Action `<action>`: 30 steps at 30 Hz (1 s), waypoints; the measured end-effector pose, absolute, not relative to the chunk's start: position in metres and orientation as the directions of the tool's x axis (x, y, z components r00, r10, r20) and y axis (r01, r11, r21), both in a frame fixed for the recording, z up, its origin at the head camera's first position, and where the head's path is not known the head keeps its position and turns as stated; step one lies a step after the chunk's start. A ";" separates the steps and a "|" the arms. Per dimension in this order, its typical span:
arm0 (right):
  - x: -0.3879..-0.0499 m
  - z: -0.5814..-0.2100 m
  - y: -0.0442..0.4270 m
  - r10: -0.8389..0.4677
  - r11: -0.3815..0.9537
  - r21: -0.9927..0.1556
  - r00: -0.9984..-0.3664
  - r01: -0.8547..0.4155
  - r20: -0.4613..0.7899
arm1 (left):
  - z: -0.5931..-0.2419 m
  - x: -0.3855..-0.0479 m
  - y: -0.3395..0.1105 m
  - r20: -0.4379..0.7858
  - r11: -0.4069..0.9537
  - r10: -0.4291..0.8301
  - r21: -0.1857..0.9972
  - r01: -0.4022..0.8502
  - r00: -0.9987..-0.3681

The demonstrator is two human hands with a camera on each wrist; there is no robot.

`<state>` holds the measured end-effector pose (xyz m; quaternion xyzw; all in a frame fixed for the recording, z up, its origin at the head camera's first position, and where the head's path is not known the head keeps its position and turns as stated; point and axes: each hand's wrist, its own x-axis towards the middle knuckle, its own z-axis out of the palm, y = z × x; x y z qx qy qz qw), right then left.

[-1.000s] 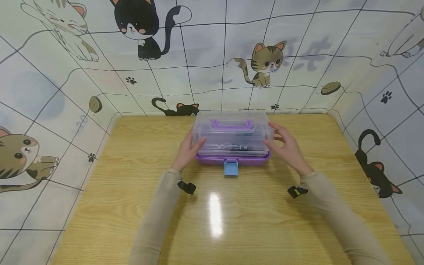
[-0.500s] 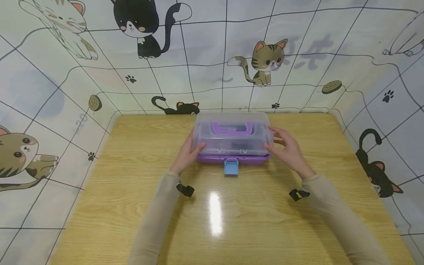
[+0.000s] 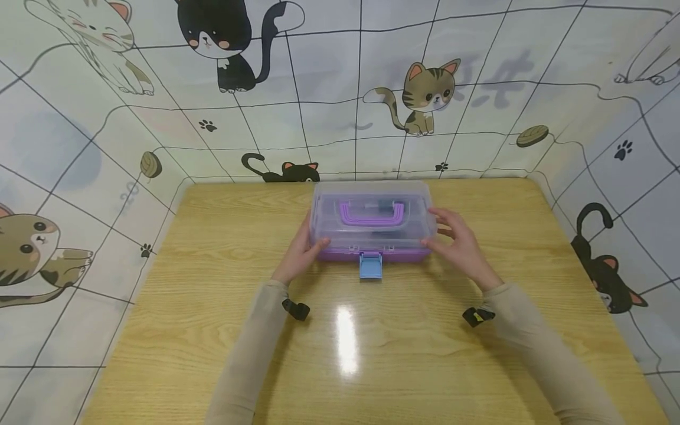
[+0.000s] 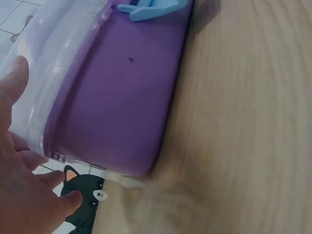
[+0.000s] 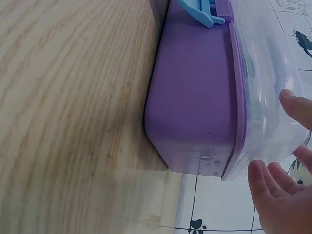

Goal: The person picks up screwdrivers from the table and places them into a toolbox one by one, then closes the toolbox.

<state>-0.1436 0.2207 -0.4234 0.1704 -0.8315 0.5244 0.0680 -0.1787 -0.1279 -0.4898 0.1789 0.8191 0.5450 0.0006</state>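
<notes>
A purple storage box (image 3: 398,257) with a clear lid (image 3: 372,236) stands at the back middle of the table. The lid lies down on the base and carries a purple handle (image 3: 372,221). A light-blue latch (image 3: 370,267) hangs unfastened at the front. My left hand (image 3: 299,251) holds the lid's left end, thumb on the front corner, fingers along the side. At the opposite end my right hand (image 3: 461,245) holds the lid the same way, its thumb (image 5: 295,107) on the clear plastic. The box's contents are only dimly visible through the lid.
The wooden table (image 3: 345,389) extends in front of the box toward me. A wall covering (image 3: 329,77) with printed cats rises behind and at both sides. Each wrist wears a small black device, such as the right wrist camera (image 3: 478,316).
The lid has come down and forward onto the purple base, with both hands lowering along with it. The gap at the front has gone. The latch still hangs down.
</notes>
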 end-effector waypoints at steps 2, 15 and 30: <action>-0.144 -0.426 0.220 -0.213 0.385 -0.850 -0.931 -0.359 0.297 | -0.494 -0.178 -0.128 0.198 0.332 0.299 0.895 0.296 -0.934; -0.140 -0.438 0.220 -0.185 0.410 -0.835 -0.930 -0.367 0.317 | -0.481 -0.167 -0.126 0.141 0.289 0.289 0.930 0.227 -0.947; -0.141 -0.444 0.217 -0.297 0.431 -0.735 -0.852 -0.523 0.431 | -0.498 -0.171 -0.129 0.162 0.347 0.267 0.904 0.251 -0.950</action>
